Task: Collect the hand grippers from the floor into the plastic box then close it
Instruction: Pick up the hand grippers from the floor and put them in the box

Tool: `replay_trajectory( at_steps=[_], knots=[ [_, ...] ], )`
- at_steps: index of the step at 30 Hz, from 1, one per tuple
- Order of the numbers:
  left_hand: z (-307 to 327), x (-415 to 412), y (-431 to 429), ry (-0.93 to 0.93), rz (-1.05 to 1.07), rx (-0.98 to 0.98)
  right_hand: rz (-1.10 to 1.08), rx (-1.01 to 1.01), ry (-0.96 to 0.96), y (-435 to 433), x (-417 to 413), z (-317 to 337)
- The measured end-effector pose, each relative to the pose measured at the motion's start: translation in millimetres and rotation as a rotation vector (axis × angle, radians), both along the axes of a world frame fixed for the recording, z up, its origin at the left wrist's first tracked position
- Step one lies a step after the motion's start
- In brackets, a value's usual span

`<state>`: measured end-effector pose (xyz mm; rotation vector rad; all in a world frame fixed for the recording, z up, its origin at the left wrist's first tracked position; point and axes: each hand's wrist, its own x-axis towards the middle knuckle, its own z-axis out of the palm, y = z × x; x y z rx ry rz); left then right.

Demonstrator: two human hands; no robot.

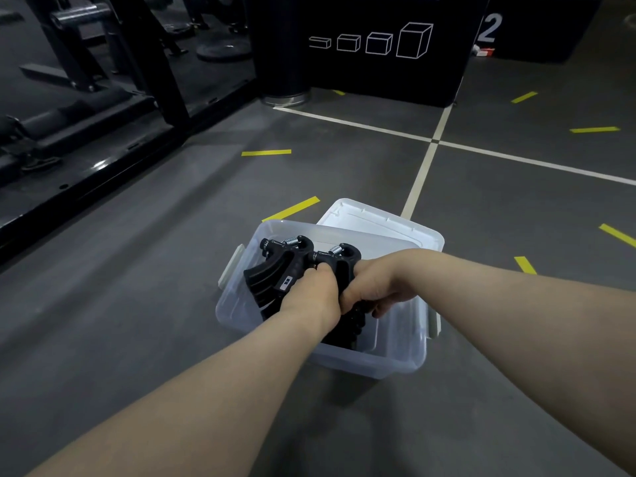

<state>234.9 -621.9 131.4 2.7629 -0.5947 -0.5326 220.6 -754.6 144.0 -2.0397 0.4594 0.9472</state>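
A clear plastic box (395, 352) stands open on the grey floor in front of me. Its white lid (371, 220) lies just behind it, partly under the far rim. My left hand (311, 294) grips a black hand gripper (275, 270) with a metal spring, held over the box's left half. Beside it, my right hand (375, 287) grips a second black hand gripper (339, 258), its handles reaching down into the box. The two hands touch each other above the box opening. The box floor below them is mostly hidden.
A black gym rack frame (103, 108) runs along the left. A black soft plyo box (361, 46) stands at the back, with a metal-based cylinder (285, 96) beside it. White lines and short yellow tape marks (292, 208) cross the floor.
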Motion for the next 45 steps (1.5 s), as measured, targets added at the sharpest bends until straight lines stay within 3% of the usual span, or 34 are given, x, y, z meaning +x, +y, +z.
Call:
replay_trajectory(
  at_steps=[8, 14, 21, 27, 33, 36, 39, 42, 45],
  knots=[
    [2, -2, 1, -0.109, -0.073, 0.068, -0.006, 0.010, -0.008, 0, 2, 1],
    [-7, -2, 6, -0.192, -0.136, -0.025, -0.071, 0.082, 0.045, 3, 1, 7],
    [-9, 7, 12, -0.033, -0.142, -0.057, -0.104, 0.037, 0.058, 4, 0, 12],
    [-10, 8, 14, -0.071, -0.198, -0.085, -0.119, -0.045, 0.044, 10, 0, 21],
    [-14, 12, 18, 0.009, -0.219, -0.102, -0.176, -0.250, -0.080, 9, 10, 21],
    [-13, 10, 20, -0.109, -0.227, -0.189, -0.086, -0.476, -0.174, 9, 11, 25],
    [-4, 14, 24, -0.302, -0.186, -0.251, -0.134, -0.621, -0.334, 7, 19, 19],
    [13, 26, 43, -0.383, -0.093, -0.275, -0.192, -0.530, -0.459, 16, 33, 16],
    [21, 46, 90, -0.378, -0.078, -0.173, -0.195, -0.450, -0.564, 35, 45, 16]
  ],
)
